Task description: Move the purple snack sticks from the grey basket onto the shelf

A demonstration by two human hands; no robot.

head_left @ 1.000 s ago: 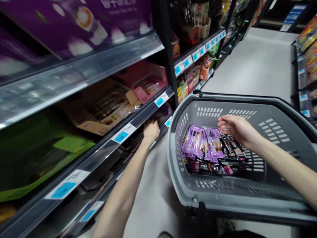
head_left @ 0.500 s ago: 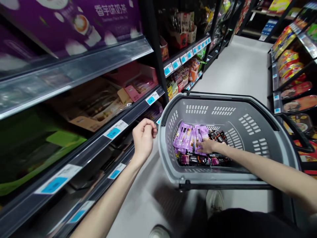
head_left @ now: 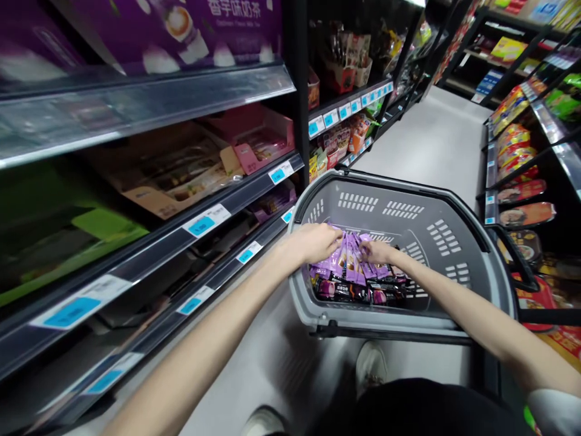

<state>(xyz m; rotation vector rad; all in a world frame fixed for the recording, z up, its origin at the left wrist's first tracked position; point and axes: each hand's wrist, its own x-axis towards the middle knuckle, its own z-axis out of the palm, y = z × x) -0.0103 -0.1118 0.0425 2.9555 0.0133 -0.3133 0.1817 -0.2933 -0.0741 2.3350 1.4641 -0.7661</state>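
Observation:
A grey shopping basket [head_left: 299, 306] stands in front of me. In it lie several light-purple sachets [head_left: 347, 260], side by side on top of black-and-purple packets [head_left: 340, 292]. My left hand [head_left: 321, 240] reaches over the basket's left rim, fingers curled at the upper ends of the purple sachets; what they grip, if anything, is hidden. From the other side my right hand [head_left: 377, 251] comes in, its thumb and fingers closed on the edge of a purple sachet. Both hands are near each other, with sachets between them.
Shelves with price tags [head_left: 202, 224] run along my left, holding open cartons [head_left: 158, 197] and a large purple box [head_left: 236, 36]. Another shelf of bagged goods [head_left: 517, 151] stands at the right. Pale floor [head_left: 408, 142] stretches down the aisle; my shoes [head_left: 370, 363] are below the basket.
My left hand has moved right, from a fist outside the basket to the sachets inside. The right hand stays at the sachets, its fingers now pinched at their edge. The view has shifted slightly.

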